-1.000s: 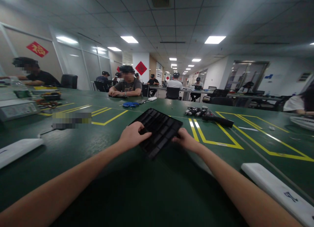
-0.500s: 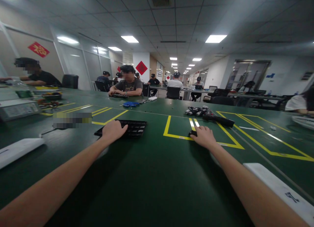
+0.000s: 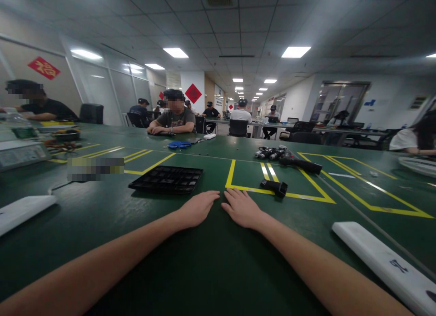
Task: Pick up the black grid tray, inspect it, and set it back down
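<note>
My left hand lies on the green table with its fingers stretched out, holding nothing. Just right of it my right hand rests palm down, fingers extended; a narrow gap parts the two hands' fingertips. Nearest the left hand is a flat black tray divided into compartments, apart from the fingers. To the right of my right hand a short black object with a thicker end lies across the yellow tape; its exact kind is unclear. Neither hand touches these things.
Black cables with metallic connectors and a black cylinder lie farther back. White slabs flank the arms. A blue item lies near a seated person. Yellow tape marks the table. A grey box stands left.
My left hand has let go of the tray and moved right. The right hand has left the short black object and moved left. Both hands now lie close together, and the view has shifted slightly.
</note>
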The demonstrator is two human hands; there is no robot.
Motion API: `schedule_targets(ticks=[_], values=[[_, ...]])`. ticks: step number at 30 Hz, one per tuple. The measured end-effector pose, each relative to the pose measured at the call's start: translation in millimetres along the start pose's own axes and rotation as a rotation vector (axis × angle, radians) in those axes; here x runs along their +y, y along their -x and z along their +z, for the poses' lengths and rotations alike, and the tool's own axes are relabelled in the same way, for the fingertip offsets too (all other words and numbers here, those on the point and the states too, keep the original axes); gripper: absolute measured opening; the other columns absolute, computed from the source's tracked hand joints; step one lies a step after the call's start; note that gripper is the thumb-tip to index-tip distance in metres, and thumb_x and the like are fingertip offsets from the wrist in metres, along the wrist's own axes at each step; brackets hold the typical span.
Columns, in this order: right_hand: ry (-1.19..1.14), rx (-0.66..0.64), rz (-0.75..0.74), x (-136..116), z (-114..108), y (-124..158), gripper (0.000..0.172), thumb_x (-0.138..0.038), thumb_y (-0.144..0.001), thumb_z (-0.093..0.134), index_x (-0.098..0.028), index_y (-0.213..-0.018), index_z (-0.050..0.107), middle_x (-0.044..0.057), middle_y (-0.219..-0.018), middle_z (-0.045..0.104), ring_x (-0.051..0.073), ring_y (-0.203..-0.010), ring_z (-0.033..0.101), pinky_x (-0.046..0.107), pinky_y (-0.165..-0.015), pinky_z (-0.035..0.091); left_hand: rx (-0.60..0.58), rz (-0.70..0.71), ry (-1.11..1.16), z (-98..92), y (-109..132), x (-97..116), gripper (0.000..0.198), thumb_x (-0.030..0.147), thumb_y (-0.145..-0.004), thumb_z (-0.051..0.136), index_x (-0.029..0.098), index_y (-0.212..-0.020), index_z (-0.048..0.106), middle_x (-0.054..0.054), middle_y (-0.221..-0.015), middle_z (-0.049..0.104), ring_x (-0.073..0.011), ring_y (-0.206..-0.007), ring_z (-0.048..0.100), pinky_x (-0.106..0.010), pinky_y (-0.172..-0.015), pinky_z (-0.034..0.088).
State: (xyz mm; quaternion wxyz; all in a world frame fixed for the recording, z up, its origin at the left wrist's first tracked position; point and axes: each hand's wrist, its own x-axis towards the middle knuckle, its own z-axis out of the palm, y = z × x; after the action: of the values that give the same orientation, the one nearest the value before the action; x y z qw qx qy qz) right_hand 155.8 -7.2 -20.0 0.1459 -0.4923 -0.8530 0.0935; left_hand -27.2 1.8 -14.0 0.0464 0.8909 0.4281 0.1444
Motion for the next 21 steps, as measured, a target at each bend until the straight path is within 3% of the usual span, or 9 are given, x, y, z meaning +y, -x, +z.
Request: schedule_targets(ticks=[4,7,10,14,18,21], values=[[0.130,0.125,0.056,23,-21,-4,0.051,-0.043,-0.086,0.028,-0.016,-0.128,0.039,0.011,-0.137,0.036,0.029,-0.128,0.025,0.050,-0.101,0.019,0.067,0.116,-0.032,-17.6,15,26,0.041,0.029,-0.086,0.036,0.016,-0.123,0.045,-0.008,-0.137,0.037,-0.0193,-0.128,0.027,-0.040,-0.106,0.019],[0.290,0.253,0.235,55,-37,-2,0.048,-0.038,-0.086,0.031,-0.015,-0.128,0.038,0.012,-0.137,0.035,0.029,-0.128,0.022,0.050,-0.102,0.016,-0.124,0.286,0.055,-26.0,32,52,0.042,0.033,-0.085,0.039,0.020,-0.125,0.043,-0.006,-0.136,0.039,-0.0192,-0.125,0.032,-0.038,-0.104,0.023],[0.402,0.234,0.416,86,-42,7,0.046,-0.037,-0.086,0.031,-0.015,-0.125,0.041,0.015,-0.134,0.038,0.031,-0.126,0.025,0.055,-0.098,0.017,-0.214,0.331,0.126,-26.2,40,66,0.042,0.033,-0.084,0.041,0.020,-0.124,0.044,-0.008,-0.133,0.043,-0.0202,-0.122,0.037,-0.037,-0.101,0.029],[0.415,0.138,0.489,104,-39,16,0.041,-0.037,-0.084,0.032,-0.016,-0.115,0.048,0.015,-0.118,0.053,0.032,-0.110,0.042,0.054,-0.089,0.028,-0.124,0.278,0.074,-20.9,30,55,0.033,0.026,-0.086,0.037,0.021,-0.115,0.053,-0.006,-0.125,0.050,-0.0194,-0.114,0.044,-0.036,-0.097,0.033],[0.424,0.163,0.489,103,-37,17,0.040,-0.037,-0.084,0.031,-0.016,-0.114,0.048,0.015,-0.115,0.054,0.032,-0.107,0.043,0.053,-0.086,0.029,0.034,0.080,-0.226,-19.2,13,27,0.034,0.013,-0.082,0.039,0.014,-0.112,0.054,-0.012,-0.126,0.046,-0.0248,-0.113,0.042,-0.041,-0.093,0.034],[0.417,0.154,0.491,101,-38,17,0.040,-0.037,-0.084,0.031,-0.016,-0.114,0.048,0.015,-0.115,0.054,0.032,-0.107,0.043,0.053,-0.087,0.028,-0.038,-0.039,-0.330,-20.6,7,12,0.033,0.006,-0.078,0.038,0.014,-0.101,0.060,-0.013,-0.108,0.056,-0.0230,-0.098,0.051,-0.036,-0.082,0.041]])
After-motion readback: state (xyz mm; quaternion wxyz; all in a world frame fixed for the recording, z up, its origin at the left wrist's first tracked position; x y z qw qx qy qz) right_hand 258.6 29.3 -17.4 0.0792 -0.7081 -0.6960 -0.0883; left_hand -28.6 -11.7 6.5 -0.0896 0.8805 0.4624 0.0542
